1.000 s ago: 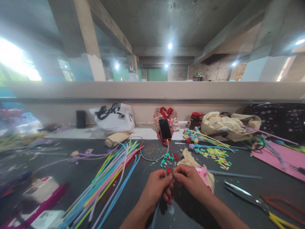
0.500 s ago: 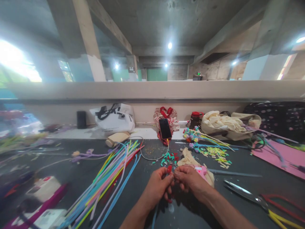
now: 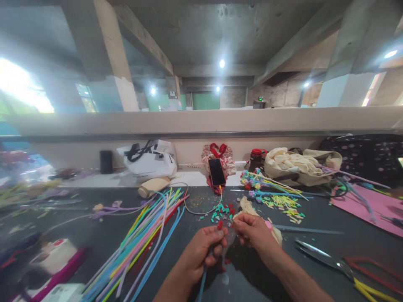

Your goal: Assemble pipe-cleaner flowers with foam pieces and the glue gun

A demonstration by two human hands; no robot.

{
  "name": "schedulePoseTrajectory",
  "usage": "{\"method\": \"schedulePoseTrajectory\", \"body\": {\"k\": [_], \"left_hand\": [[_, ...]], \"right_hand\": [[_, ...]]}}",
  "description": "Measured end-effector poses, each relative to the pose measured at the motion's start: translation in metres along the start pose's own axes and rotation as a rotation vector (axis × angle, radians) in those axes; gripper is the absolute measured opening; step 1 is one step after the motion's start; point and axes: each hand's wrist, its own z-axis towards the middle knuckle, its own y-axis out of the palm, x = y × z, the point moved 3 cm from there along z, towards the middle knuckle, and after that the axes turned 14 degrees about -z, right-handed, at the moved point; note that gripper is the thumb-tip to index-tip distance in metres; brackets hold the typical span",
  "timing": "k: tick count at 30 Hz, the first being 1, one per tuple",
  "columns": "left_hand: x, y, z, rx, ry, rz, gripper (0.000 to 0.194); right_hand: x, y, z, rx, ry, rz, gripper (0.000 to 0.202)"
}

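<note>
My left hand (image 3: pixel 209 245) is closed on a blue pipe cleaner (image 3: pixel 202 286), whose lower end trails below the fist. A small red piece (image 3: pixel 219 225) sticks up between its thumb and forefinger. Close on the right, my right hand (image 3: pixel 252 230) is pinched together. Whatever is between those fingertips is too small to make out. Just beyond both hands lie loose green and red snippets (image 3: pixel 224 210). A crumpled cream cloth (image 3: pixel 247 205) lies behind my right hand and is partly covered by it.
A bundle of coloured pipe cleaners (image 3: pixel 141 247) lies to the left. Large scissors (image 3: pixel 324 256) with red and yellow handles rest at right. Yellow snippets (image 3: pixel 285 203) and flower-tipped stems (image 3: pixel 252 178) lie farther back. A phone (image 3: pixel 217 172) on a cable leans against a patterned bag (image 3: pixel 231 155).
My hands have drawn apart slightly, the left one moving down and left with the red piece. Red bits now show on the table below them.
</note>
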Motion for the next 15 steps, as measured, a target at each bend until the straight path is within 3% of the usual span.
{"method": "schedulePoseTrajectory", "body": {"k": [8,15], "left_hand": [[0.0046,0.004,-0.0043,0.048,-0.074,-0.086,0.024],[-0.0012,0.0037,-0.003,-0.029,-0.123,-0.096,0.026]], "right_hand": [[0.005,-0.0029,0.0007,-0.028,0.013,-0.017,0.031],[0.0013,-0.0017,-0.0028,-0.059,-0.01,0.055,0.03]]}}
